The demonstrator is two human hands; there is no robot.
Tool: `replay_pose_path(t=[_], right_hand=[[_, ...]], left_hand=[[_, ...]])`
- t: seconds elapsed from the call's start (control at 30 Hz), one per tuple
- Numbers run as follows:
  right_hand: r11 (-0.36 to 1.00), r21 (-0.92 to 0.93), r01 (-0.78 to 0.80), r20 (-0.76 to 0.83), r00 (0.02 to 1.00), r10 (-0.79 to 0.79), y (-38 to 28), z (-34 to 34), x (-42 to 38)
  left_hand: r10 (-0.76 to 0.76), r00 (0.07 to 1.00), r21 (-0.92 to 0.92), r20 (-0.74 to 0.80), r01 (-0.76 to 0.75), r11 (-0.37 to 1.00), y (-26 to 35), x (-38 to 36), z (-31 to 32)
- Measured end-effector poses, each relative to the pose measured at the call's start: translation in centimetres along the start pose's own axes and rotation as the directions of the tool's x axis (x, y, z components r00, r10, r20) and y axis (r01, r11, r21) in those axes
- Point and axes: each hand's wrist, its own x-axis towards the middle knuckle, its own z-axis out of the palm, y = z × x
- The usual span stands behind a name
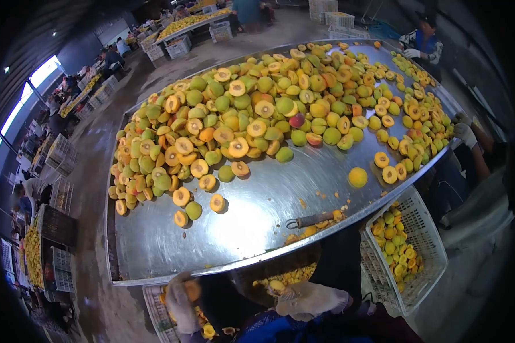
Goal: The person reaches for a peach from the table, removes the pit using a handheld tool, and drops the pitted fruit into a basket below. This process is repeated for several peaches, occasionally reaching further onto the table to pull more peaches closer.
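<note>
Left hand [182,303]: gloved, below the near edge of the metal table [154,246], fingers curled and pinching an orange-brown peach half [193,290], a bit blurred. It's over a white crate [154,311] with cut fruit in it. Right hand [312,300]: also gloved, knuckles up, above the near side of a dark tub [243,280] holding yellow fruit pieces [297,274]. Pale yellow piece [276,286] sits right at its fingertips; can't tell whether it's gripped or just lying there, or how far the fingers are closed. Peach pile [234,120] covers the far and left parts of the table, mostly halves, many cut side up, green to yellow skins, one dark red peach [297,120] near the middle. Yellow peach [357,177] sits apart on bare metal, right of centre. Hand tool with a looped metal end [312,220] lies near the front edge, loop pointing left, scraps around it. Slotted white basket [435,257] stands right of the tub, beside the table, part filled with peach pieces. Co-worker's gloved hand [465,134] at the table's right edge; another person [426,46] at the far right corner.
</note>
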Motion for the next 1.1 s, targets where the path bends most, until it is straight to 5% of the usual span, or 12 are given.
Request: replay_pose_path(t=[0.03,0.07,0.17,0.3,0.5,0.53,0.67,0.73,0.93,0.97,1.0,1.1], right_hand=[[0.996,-0.005,-0.088,-0.014,0.996,0.088,-1.2,-0.5,-0.2],[0.997,-0.016,-0.081,-0.017,0.997,0.08,-1.6,-0.6,0.2],[0.981,-0.142,0.13,-0.366,0.914,-0.174,-0.5,-0.5,2.5],[0.958,-0.278,0.065,-0.514,0.833,-0.206,0.6,-3.8,6.6],[0.826,-0.562,0.044,-0.783,0.292,-0.549,1.5,-8.6,9.8],[0.983,-0.184,0.002,-0.905,0.389,-0.17,-1.1,-8.0,8.8],[0.975,-0.221,-0.035,-0.891,0.413,-0.187,2.1,-8.8,10.0],[0.786,-0.597,0.158,-0.76,0.201,-0.618,9.2,-9.8,14.6],[0.907,-0.419,-0.041,-0.869,0.309,-0.387,6.8,-8.6,12.7],[0.872,-0.11,0.477,-0.903,0.317,-0.288,10.3,-9.0,14.6],[0.52,0.233,0.822,-0.904,0.379,-0.195,12.3,-9.4,15.3],[0.55,0.277,0.788,-0.839,0.477,-0.26,10.2,-9.9,13.6]], left_hand=[[-0.256,0.966,-0.108,0.035,0.258,0.96,-2.8,-0.7,-1.4],[-0.41,0.907,0.216,0.096,0.383,0.898,-2.8,-0.9,-3.4],[-0.035,0.998,0.545,0.052,0.001,0.839,-8.3,-2.7,-4.5],[-0.173,0.985,0.079,-0.01,0.174,0.982,-6.6,1.5,-2.0],[0.277,0.94,0.036,0.199,-0.289,0.957,1.1,13.9,5.9],[0.367,0.906,0.03,0.211,-0.381,0.924,2.0,16.6,7.4],[0.569,0.798,0.082,0.199,-0.592,0.802,5.5,27.3,14.3],[0.599,0.771,0.139,0.217,-0.631,0.763,6.7,32.0,18.7],[0.339,0.867,0.402,0.366,-0.476,0.782,8.3,37.7,26.2],[0.378,0.857,0.374,0.35,-0.498,0.783,7.7,37.9,26.5],[0.387,0.853,0.346,0.349,-0.501,0.793,7.4,37.6,26.2],[0.409,0.851,0.341,0.33,-0.512,0.789,5.0,35.6,25.3]])
